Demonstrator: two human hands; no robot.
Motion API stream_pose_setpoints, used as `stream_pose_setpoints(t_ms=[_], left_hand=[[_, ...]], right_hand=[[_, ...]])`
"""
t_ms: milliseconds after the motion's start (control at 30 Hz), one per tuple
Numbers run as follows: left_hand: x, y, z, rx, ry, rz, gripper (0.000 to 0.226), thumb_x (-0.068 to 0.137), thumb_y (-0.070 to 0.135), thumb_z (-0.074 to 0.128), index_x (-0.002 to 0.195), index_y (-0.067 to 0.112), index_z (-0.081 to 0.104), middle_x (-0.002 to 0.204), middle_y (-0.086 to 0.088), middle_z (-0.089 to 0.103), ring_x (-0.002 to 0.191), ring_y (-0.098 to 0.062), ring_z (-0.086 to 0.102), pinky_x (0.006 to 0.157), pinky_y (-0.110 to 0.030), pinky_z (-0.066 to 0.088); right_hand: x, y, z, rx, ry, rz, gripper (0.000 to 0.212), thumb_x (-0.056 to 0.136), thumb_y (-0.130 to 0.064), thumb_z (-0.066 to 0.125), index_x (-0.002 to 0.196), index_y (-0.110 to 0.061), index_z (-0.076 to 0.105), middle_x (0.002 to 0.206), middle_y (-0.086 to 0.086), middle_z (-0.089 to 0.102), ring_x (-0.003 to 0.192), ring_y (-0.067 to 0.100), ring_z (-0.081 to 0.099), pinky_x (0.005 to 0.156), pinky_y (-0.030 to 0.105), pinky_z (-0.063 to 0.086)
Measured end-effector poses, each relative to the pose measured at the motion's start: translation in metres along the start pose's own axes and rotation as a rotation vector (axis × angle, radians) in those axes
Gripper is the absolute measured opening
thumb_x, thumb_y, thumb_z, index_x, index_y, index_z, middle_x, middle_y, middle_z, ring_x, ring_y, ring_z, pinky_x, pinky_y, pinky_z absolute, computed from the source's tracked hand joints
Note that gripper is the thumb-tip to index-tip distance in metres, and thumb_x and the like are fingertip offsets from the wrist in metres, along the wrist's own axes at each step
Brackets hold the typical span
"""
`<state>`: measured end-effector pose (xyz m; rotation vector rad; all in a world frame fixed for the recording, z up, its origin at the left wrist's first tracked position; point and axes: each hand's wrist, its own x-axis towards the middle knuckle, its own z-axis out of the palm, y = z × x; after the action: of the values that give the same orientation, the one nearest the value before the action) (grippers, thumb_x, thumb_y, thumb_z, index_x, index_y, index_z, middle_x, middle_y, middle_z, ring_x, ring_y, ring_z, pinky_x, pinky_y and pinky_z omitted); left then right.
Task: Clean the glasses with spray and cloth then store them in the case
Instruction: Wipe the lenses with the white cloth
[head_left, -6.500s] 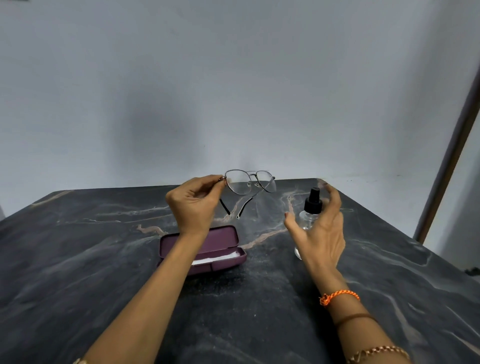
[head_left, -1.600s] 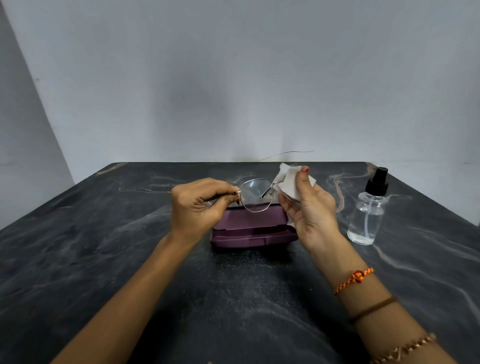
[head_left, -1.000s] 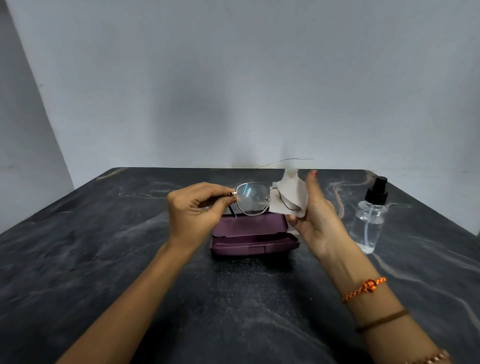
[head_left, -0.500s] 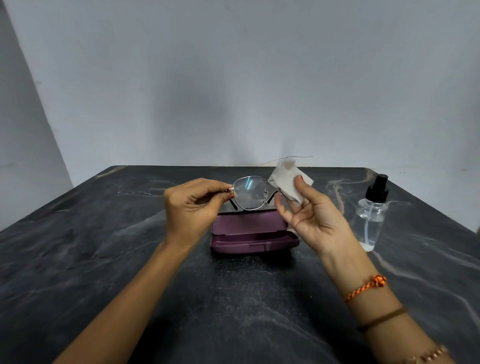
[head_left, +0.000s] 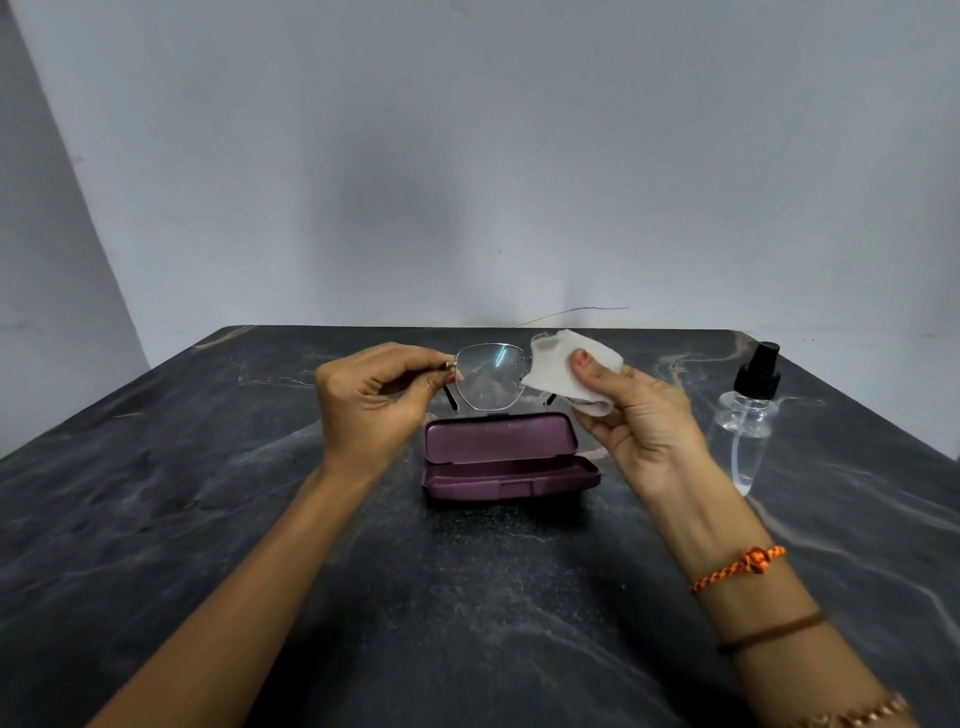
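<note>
Cloth (head_left: 569, 370) shifted over right lens, hiding it; right hand (head_left: 641, 426) pinches cloth, left hand (head_left: 371, 402) pinches glasses (head_left: 488, 382) hinge above open case (head_left: 506, 457).

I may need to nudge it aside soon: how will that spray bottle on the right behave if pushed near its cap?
The spray bottle stands upright, tall and narrow on the table, so a high push would probably tip it rather than slide it. It looks like clear thin plastic holding some liquid, so likely light. Its rounded body may roll once it is down.
</note>
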<state>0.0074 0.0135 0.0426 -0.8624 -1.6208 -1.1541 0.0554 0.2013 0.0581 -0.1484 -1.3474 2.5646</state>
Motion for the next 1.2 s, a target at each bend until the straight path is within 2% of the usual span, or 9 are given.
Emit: stream_pose_setpoints(t_ms=[100, 200, 333, 500, 700, 800, 1000, 1100, 1200], left_hand=[[0.0006, 0.0001, -0.0002, 0.008, -0.008, 0.015, 0.011, 0.067, -0.002, 0.074, 0.077, -0.005, 0.070, 0.078, -0.007, 0.067, 0.067, -0.013, 0.065, 0.061, -0.016, 0.055], [0.0016, 0.0002, -0.0016, 0.031, -0.030, 0.040, 0.010, 0.066, -0.006, 0.073, 0.076, -0.006, 0.069, 0.077, -0.008, 0.066, 0.068, -0.013, 0.064, 0.063, -0.012, 0.052], [0.0022, 0.0011, -0.0033, 0.034, -0.051, 0.073, 0.010, 0.066, -0.006, 0.072, 0.076, -0.008, 0.069, 0.078, -0.008, 0.066, 0.069, -0.013, 0.064, 0.064, -0.012, 0.052], [0.0027, 0.0000, -0.0037, 0.009, -0.069, 0.071, 0.012, 0.067, -0.005, 0.072, 0.078, -0.008, 0.068, 0.079, -0.009, 0.066, 0.068, -0.013, 0.064, 0.065, -0.014, 0.052], [0.0007, 0.0021, -0.0025, 0.045, -0.073, 0.114, 0.011, 0.066, -0.006, 0.072, 0.077, -0.008, 0.069, 0.078, -0.007, 0.065, 0.071, -0.010, 0.062, 0.068, -0.009, 0.050], [0.0012, 0.0034, -0.0018, 0.052, -0.046, 0.100, 0.011, 0.067, -0.005, 0.072, 0.077, -0.008, 0.069, 0.078, -0.007, 0.065, 0.071, -0.010, 0.063, 0.067, -0.009, 0.050], [0.0013, 0.0041, -0.0010, 0.039, -0.029, 0.073, 0.013, 0.067, -0.005, 0.072, 0.079, -0.008, 0.069, 0.081, -0.007, 0.065, 0.072, -0.009, 0.063, 0.068, -0.008, 0.050], [0.0019, 0.0041, -0.0008, -0.004, -0.035, 0.045, 0.016, 0.067, -0.001, 0.071, 0.082, -0.007, 0.068, 0.082, -0.008, 0.065, 0.072, -0.005, 0.063, 0.067, -0.010, 0.050], [0.0010, 0.0044, 0.0001, -0.011, -0.078, 0.059, 0.016, 0.067, -0.003, 0.071, 0.081, -0.009, 0.068, 0.082, -0.009, 0.065, 0.072, -0.011, 0.064, 0.068, -0.011, 0.052]], right_hand=[[0.0017, 0.0035, 0.0023, 0.207, -0.013, 0.072, 0.010, 0.075, 0.005, 0.062, 0.077, -0.005, 0.060, 0.056, 0.002, 0.071, 0.054, 0.011, 0.069, 0.054, 0.023, 0.058], [0.0005, 0.0041, 0.0050, 0.367, -0.075, 0.078, 0.013, 0.080, 0.009, 0.054, 0.081, -0.002, 0.060, 0.061, 0.006, 0.072, 0.059, 0.015, 0.071, 0.058, 0.027, 0.059], [-0.0031, 0.0048, 0.0071, 0.449, -0.147, 0.047, 0.016, 0.082, 0.009, 0.050, 0.083, -0.003, 0.060, 0.065, 0.008, 0.073, 0.063, 0.015, 0.071, 0.061, 0.028, 0.059], [-0.0052, 0.0011, 0.0072, 0.284, -0.179, -0.052, 0.018, 0.083, 0.006, 0.050, 0.084, -0.007, 0.063, 0.068, 0.001, 0.073, 0.065, 0.011, 0.071, 0.054, 0.022, 0.057], [-0.0042, -0.0027, 0.0013, 0.012, -0.092, -0.104, 0.005, 0.079, -0.003, 0.060, 0.079, -0.006, 0.063, 0.057, -0.003, 0.072, 0.055, 0.006, 0.068, 0.049, 0.015, 0.053], [-0.0041, -0.0041, 0.0006, -0.022, -0.059, -0.084, 0.006, 0.071, -0.005, 0.066, 0.076, -0.006, 0.064, 0.056, -0.002, 0.071, 0.053, 0.007, 0.068, 0.047, 0.015, 0.053], [-0.0023, -0.0006, 0.0031, 0.275, -0.028, 0.141, 0.008, 0.081, 0.004, 0.056, 0.078, -0.004, 0.057, 0.053, 0.005, 0.070, 0.050, 0.014, 0.068, 0.051, 0.028, 0.057], [-0.0031, -0.0018, 0.0040, 0.409, -0.065, 0.135, 0.010, 0.083, 0.006, 0.052, 0.080, -0.001, 0.057, 0.058, 0.010, 0.071, 0.054, 0.019, 0.070, 0.053, 0.033, 0.058], [-0.0041, 0.0013, 0.0063, 0.497, -0.096, 0.088, 0.008, 0.085, 0.004, 0.052, 0.083, -0.001, 0.058, 0.062, 0.011, 0.072, 0.058, 0.019, 0.071, 0.054, 0.032, 0.059]])
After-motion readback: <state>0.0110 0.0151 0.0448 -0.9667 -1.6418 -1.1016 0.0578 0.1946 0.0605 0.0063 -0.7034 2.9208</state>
